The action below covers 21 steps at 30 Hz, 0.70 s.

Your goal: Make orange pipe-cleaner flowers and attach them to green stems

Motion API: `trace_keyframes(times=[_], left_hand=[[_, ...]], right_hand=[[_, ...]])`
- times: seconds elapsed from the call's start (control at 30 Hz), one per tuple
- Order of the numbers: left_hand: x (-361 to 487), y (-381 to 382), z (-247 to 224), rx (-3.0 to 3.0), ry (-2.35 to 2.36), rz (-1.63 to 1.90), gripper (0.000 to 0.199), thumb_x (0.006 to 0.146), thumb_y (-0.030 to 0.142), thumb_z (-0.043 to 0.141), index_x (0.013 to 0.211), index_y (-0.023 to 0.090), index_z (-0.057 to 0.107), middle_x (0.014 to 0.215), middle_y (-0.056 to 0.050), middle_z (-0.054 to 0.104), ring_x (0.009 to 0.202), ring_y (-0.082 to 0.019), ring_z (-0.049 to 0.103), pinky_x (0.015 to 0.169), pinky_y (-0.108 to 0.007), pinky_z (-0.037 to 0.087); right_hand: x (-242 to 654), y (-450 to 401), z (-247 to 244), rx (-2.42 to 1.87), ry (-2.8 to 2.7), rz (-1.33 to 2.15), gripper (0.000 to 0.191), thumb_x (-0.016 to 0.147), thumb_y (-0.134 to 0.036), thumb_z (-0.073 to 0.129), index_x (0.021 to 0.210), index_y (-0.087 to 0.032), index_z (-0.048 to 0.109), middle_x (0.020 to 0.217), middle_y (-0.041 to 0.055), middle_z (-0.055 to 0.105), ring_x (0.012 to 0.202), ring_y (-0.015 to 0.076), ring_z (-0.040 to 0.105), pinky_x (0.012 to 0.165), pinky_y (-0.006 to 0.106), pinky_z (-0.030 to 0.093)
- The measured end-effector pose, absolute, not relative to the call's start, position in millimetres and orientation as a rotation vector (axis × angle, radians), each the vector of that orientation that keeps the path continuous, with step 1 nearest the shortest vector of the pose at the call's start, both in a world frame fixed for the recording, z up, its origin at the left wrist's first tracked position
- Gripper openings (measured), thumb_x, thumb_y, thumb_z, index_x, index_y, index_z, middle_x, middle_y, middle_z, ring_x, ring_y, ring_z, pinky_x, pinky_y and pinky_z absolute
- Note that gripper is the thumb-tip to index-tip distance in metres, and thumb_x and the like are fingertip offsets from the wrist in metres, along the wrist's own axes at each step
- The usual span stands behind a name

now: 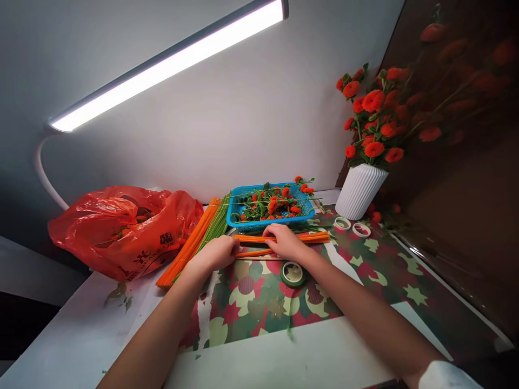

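Observation:
My left hand [219,253] is closed, its fingertips at the left end of an orange pipe cleaner [255,253]. The other end runs to my right hand [286,243], whose thumb and fingers pinch it. Just behind, a small bunch of orange pipe cleaners [318,237] lies crosswise, partly hidden by my right hand. Below the hands a thin pale stick [259,259] lies on the patterned cover. A roll of green tape [292,274] lies flat under my right wrist. Left of my left hand are long bundles of orange pipe cleaners [188,254] and green pipe cleaners [214,224].
A blue basket [270,220] holds red-orange flowers with green stems. At left sits a red plastic bag [121,232]. A white ribbed vase [360,192] of orange flowers stands at right, near two pale tape rolls [360,230]. A lit lamp [174,62] hangs overhead.

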<state>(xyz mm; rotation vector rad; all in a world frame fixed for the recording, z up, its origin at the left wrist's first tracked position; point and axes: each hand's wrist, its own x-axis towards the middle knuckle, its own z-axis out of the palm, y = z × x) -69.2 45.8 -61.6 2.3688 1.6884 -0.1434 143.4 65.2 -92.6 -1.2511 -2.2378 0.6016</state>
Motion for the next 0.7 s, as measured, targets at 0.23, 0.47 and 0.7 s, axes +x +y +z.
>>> trace_keyframes(times=[0.23, 0.47, 0.7], left_hand=[[-83.8, 43.2, -29.8, 2.300, 1.543, 0.108, 0.010, 0.077, 0.025, 0.060, 0.073, 0.019, 0.068, 0.069, -0.001, 0.066, 0.064, -0.017, 0.058, 0.058, -0.024, 0.041], [-118.8, 23.1, 19.7, 2.019, 1.367, 0.891, 0.025, 0.070, 0.042, 0.077, 0.079, 0.019, 0.076, 0.068, -0.002, 0.071, 0.065, -0.016, 0.061, 0.056, -0.021, 0.047], [-125.6, 26.0, 29.0, 1.188, 1.089, 1.826, 0.038, 0.043, 0.036, 0.092, 0.065, 0.015, 0.070, 0.057, 0.003, 0.066, 0.053, -0.009, 0.057, 0.051, -0.019, 0.051]], right_hand=[[144.8, 65.4, -91.2, -1.239, -2.275, 0.639, 0.013, 0.081, -0.006, 0.060, 0.087, -0.015, 0.067, 0.097, 0.0088, 0.069, 0.091, 0.0197, 0.063, 0.080, 0.029, 0.047], [145.2, 64.8, -88.0, -1.222, -2.293, 0.679, 0.012, 0.081, -0.006, 0.062, 0.085, -0.015, 0.068, 0.095, 0.0080, 0.070, 0.090, 0.0196, 0.063, 0.079, 0.028, 0.046], [146.4, 64.8, -88.1, -1.199, -2.288, 0.724, 0.008, 0.079, -0.008, 0.065, 0.084, -0.014, 0.068, 0.092, 0.0090, 0.069, 0.085, 0.0206, 0.063, 0.073, 0.029, 0.046]])
